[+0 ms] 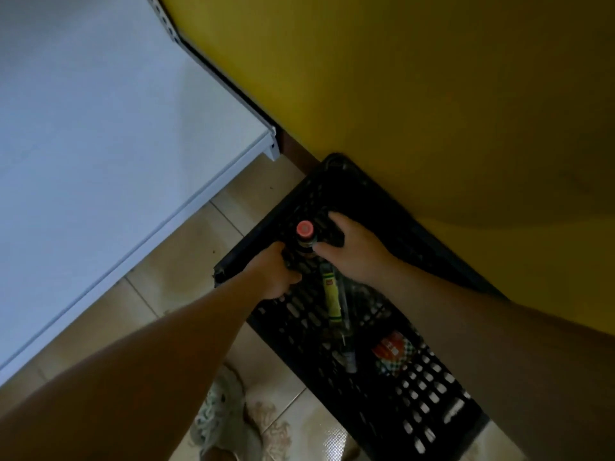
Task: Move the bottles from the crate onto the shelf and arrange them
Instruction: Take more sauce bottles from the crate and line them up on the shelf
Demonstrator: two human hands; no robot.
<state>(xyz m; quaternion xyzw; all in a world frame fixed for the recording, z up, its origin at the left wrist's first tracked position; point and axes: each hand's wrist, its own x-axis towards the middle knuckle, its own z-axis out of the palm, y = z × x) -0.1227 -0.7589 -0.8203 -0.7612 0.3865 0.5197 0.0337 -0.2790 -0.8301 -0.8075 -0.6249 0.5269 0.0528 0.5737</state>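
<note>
It's dim down here; the pale shelf [100, 128] catches most of the light, the black crate [429, 407] sinks into shadow. Everything's soft, slightly blurred, and edges bow outward.

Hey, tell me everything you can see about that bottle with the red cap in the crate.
The red-capped bottle is dark, seemingly glass, with a round pinkish-red cap, standing upright in the far half of the black crate. The left hand and right hand flank it closely; too dark to tell whether either grips it.
</note>
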